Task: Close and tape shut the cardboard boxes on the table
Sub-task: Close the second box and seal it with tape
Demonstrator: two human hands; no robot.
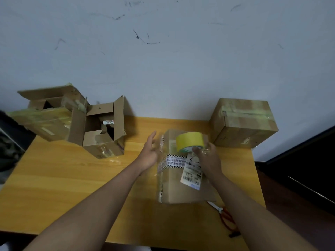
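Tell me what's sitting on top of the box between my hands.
A yellow tape roll stands on the closed box, gripped by the right hand. A shipping label and striped tape are stuck on top. The roll and hand cover what lies beneath them.

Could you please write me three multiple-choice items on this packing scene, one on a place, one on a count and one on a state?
1. Where do the scissors lie?
A. on the table's near right part
B. inside an open box
C. on top of the taped box

2. How many cardboard boxes are in view?
A. two
B. four
C. six

3. What state is the box at the far right in?
A. flaps standing open
B. closed and taped
C. crushed flat

Answers:
1. A: they lie on the table beside the middle box.
2. B: two open boxes at left, the middle box, the far right box.
3. B: tape runs across its closed top.
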